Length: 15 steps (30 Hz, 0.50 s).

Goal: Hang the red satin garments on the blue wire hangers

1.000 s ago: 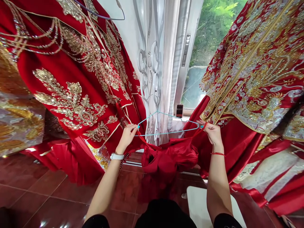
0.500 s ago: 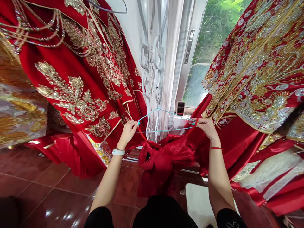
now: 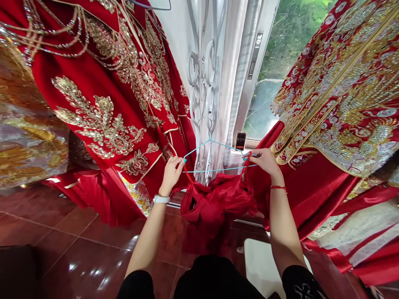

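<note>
A thin light-blue wire hanger (image 3: 215, 170) is held level in front of me, its hook pointing away toward the white scrollwork. My left hand (image 3: 173, 171) pinches the hanger's left corner, where a thin red strap hangs. My right hand (image 3: 263, 163) is closed at the other end, its fingertips pinching a red strap near the right corner. Below the hanger droops a dark red dress (image 3: 215, 203), its bodice bunched and its lower part falling toward the floor. A small dark card-like thing (image 3: 240, 141) shows behind the hanger's right side.
Red garments with gold beading hang at the left (image 3: 102, 124) and right (image 3: 352, 104). White scrolled ironwork (image 3: 202, 83) and a window (image 3: 264, 87) stand ahead. A white stool (image 3: 260, 265) is by my right arm, on a glossy red tiled floor (image 3: 81, 257).
My right hand has shifted slightly left and up along the hanger with the strap. The left hand keeps its pinch on the left corner. The whole view has shifted a little.
</note>
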Each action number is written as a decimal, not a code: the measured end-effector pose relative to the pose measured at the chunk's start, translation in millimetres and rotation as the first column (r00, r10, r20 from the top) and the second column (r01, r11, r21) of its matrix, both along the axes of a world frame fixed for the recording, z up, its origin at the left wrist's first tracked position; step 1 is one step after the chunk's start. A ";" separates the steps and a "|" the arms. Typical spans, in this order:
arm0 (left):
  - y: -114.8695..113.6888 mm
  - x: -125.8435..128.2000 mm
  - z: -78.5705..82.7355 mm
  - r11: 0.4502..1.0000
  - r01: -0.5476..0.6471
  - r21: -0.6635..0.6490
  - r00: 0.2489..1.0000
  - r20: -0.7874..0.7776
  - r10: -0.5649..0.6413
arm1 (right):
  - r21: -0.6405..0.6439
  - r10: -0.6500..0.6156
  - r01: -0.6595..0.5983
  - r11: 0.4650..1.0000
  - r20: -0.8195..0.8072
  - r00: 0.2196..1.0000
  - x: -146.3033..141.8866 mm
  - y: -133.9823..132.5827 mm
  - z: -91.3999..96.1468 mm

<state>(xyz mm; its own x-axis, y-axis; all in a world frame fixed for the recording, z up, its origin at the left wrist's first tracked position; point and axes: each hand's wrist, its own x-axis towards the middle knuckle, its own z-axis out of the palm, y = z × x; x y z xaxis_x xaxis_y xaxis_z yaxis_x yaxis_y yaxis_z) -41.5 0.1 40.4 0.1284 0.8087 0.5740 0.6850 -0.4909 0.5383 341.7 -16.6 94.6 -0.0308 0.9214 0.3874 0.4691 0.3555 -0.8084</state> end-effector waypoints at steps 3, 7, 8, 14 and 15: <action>1.5 2.2 -3.1 1.000 0.000 0.005 1.000 0.015 0.000 | 0.027 -0.072 0.069 0.997 0.110 0.991 -5.3 3.4 -1.1; 2.3 5.4 -5.6 1.000 -0.003 0.012 1.000 0.023 0.003 | 0.070 -0.208 0.195 0.978 0.339 0.917 -14.8 8.7 -4.5; 2.2 5.5 -6.2 1.000 -0.016 0.016 1.000 0.018 0.015 | 0.076 -0.202 0.187 0.979 0.386 0.900 -17.2 9.6 -5.5; 3.7 3.5 -12.0 0.997 -0.068 0.035 0.997 -0.033 0.069 | 0.221 -0.174 0.074 0.972 0.474 0.863 -41.7 13.5 -8.6; 5.2 3.5 -12.4 0.997 -0.072 0.035 0.996 -0.043 0.073 | 0.239 -0.158 0.049 0.970 0.462 0.873 -48.8 15.3 -7.2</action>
